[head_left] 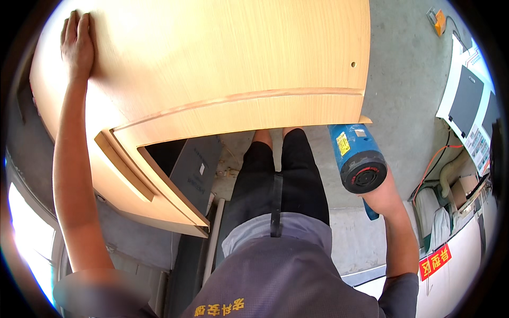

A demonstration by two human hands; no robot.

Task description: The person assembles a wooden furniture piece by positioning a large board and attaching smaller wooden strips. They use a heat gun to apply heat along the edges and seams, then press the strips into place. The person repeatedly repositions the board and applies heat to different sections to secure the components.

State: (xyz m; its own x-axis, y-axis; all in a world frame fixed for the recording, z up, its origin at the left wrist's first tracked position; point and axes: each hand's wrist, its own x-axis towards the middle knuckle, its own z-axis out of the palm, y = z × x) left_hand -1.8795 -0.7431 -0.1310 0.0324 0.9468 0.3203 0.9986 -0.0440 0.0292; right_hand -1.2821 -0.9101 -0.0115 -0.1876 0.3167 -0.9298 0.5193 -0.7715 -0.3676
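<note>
Blue power tool (354, 149): clasped by its handle in right hand (384, 197), front hidden at panel's near edge. Wood-grain panel (233, 53): ahead of right hand, beneath left hand (78, 50), laid flat, grasping nothing. Step, seemingly: edge work; next calls for steadying panel, guiding tool.

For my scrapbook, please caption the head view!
Left hand on a pale wooden panel, right hand holding a blue handheld tool.
</note>
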